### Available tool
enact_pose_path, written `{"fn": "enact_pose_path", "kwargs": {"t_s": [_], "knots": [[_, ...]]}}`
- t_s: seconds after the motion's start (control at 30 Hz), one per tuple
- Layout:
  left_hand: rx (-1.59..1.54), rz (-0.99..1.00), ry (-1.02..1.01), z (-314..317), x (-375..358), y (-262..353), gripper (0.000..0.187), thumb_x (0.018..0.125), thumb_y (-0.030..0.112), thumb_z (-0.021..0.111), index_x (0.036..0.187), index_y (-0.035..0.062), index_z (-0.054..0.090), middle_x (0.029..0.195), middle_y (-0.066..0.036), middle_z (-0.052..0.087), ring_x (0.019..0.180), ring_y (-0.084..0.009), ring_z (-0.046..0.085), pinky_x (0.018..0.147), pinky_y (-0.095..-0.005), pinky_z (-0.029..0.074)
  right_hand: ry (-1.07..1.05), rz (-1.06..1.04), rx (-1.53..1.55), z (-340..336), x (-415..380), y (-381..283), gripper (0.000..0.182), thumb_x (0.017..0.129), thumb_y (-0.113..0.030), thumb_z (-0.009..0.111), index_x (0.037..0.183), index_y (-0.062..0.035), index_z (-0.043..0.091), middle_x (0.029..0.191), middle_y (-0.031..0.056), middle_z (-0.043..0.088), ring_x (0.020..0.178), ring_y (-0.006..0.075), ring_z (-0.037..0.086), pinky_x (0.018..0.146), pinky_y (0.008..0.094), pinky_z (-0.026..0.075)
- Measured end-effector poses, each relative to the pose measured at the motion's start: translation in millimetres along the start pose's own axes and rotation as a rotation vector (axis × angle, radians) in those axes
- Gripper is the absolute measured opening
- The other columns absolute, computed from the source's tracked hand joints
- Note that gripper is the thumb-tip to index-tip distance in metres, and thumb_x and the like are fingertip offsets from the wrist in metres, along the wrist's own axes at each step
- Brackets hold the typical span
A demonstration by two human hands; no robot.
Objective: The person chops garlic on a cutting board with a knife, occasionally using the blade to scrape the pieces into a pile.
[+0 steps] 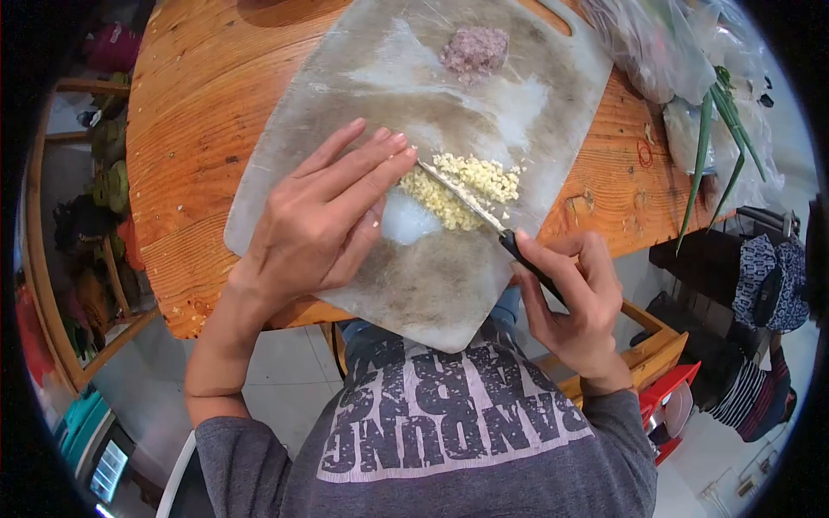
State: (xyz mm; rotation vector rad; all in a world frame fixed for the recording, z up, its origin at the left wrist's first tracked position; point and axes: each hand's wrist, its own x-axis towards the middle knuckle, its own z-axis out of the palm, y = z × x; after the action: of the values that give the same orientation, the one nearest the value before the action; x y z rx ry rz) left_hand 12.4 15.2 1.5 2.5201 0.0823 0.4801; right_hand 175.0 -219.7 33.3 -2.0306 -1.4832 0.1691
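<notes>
My right hand (574,302) is wrapped round the black handle of a knife (462,194), whose blade lies across a pile of finely chopped garlic (479,177). Flat and with fingers stretched out, my left hand (332,207) is at the tip end of the blade; its fingertips seem to touch the tip. Small garlic bits cling to the left fingers. Beneath everything is a worn grey cutting board (285,190). Farther up the board sits a lump of pinkish minced meat (475,52).
The board rests on a wooden table (190,155) and overhangs its near edge. Plastic bags (665,52) with green onion leaves (725,129) lie at the right. A red rubber band (645,154) is near them. A wooden shelf (43,259) stands at the left.
</notes>
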Motion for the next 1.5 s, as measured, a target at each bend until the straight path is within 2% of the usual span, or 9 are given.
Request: {"fn": "enact_pose_path", "kwargs": {"t_s": [0.3,0.43,0.53,0.67,0.83,0.93,1.2,1.47,1.5], "knots": [[0.012,-0.007,-0.008,-2.5,1.2,0.2,0.045,0.086,-0.002,0.052,0.129,-0.0039,0.064,0.128,-0.022,0.066,0.126,-0.0353,0.061,0.115,-0.0520,0.038,0.023,-0.001,0.013,6.3,2.1,4.3,0.044,0.068,0.005,0.082,0.110,-0.0068,0.076,0.074,0.0029,0.052,0.064,0.0192,0.049,0.054,0.0321,0.038],[0.022,-0.007,-0.001,-4.0,0.5,-0.2,0.045,0.086,-0.003,0.052,0.129,-0.0039,0.064,0.127,-0.022,0.067,0.126,-0.0356,0.061,0.115,-0.0521,0.039,0.034,-0.124,-0.068,-2.6,6.0,3.4,0.042,0.069,0.004,0.082,0.109,-0.0066,0.076,0.076,0.0036,0.054,0.065,0.0190,0.049,0.053,0.0310,0.037],[0.007,0.001,0.002,-2.0,2.9,-2.0,0.045,0.086,-0.004,0.052,0.129,-0.0042,0.064,0.127,-0.022,0.067,0.125,-0.0357,0.062,0.115,-0.0523,0.039,0.020,0.012,0.052,-0.9,9.9,11.9,0.042,0.069,0.004,0.081,0.109,-0.0061,0.076,0.077,0.0046,0.054,0.067,0.0195,0.049,0.054,0.0307,0.037],[0.022,0.020,0.010,-0.7,5.4,1.0,0.044,0.086,-0.003,0.053,0.128,-0.0048,0.064,0.127,-0.023,0.066,0.124,-0.0365,0.062,0.114,-0.0526,0.039,-0.067,-0.193,-0.161,-30.2,35.5,15.5,0.042,0.070,0.003,0.080,0.111,-0.0055,0.075,0.079,0.0053,0.054,0.068,0.0206,0.051,0.057,0.0326,0.041],[0.018,-0.009,0.025,-0.5,3.1,2.0,0.044,0.085,-0.003,0.053,0.127,-0.0047,0.064,0.127,-0.023,0.066,0.124,-0.0366,0.062,0.114,-0.0524,0.040,-0.039,-0.232,-0.185,-28.2,37.9,26.6,0.042,0.070,-0.001,0.079,0.111,-0.0063,0.075,0.081,0.0064,0.055,0.070,0.0222,0.054,0.059,0.0332,0.044],[0.012,-0.006,0.013,-0.8,3.2,1.2,0.044,0.085,-0.003,0.053,0.127,-0.0043,0.065,0.127,-0.022,0.066,0.123,-0.0363,0.062,0.114,-0.0518,0.040,-0.044,-0.111,-0.024,-10.9,36.9,41.0,0.041,0.070,0.000,0.079,0.111,-0.0067,0.076,0.081,0.0065,0.055,0.070,0.0223,0.054,0.059,0.0336,0.044],[0.020,-0.004,0.019,2.0,5.0,2.4,0.044,0.085,-0.003,0.053,0.128,-0.0034,0.065,0.128,-0.022,0.066,0.124,-0.0356,0.062,0.113,-0.0515,0.041,-0.009,-0.262,-0.219,-33.9,45.8,42.5,0.044,0.069,0.000,0.078,0.111,-0.0112,0.077,0.078,0.0048,0.055,0.067,0.0211,0.051,0.057,0.0324,0.040],[0.027,-0.004,0.022,1.2,9.6,2.0,0.044,0.086,-0.002,0.053,0.129,-0.0030,0.065,0.128,-0.021,0.067,0.125,-0.0351,0.062,0.113,-0.0506,0.042,0.056,-0.269,-0.169,-17.3,48.3,54.4,0.045,0.068,0.000,0.079,0.111,-0.0131,0.077,0.078,0.0034,0.055,0.068,0.0193,0.052,0.056,0.0321,0.040],[0.015,-0.003,0.019,2.2,9.9,2.0,0.044,0.086,-0.002,0.053,0.129,-0.0029,0.065,0.128,-0.021,0.067,0.125,-0.0351,0.062,0.113,-0.0507,0.042,0.066,-0.157,-0.012,-4.7,46.1,57.2,0.045,0.066,-0.001,0.081,0.110,-0.0129,0.078,0.077,0.0037,0.056,0.067,0.0194,0.052,0.054,0.0323,0.040]]}}
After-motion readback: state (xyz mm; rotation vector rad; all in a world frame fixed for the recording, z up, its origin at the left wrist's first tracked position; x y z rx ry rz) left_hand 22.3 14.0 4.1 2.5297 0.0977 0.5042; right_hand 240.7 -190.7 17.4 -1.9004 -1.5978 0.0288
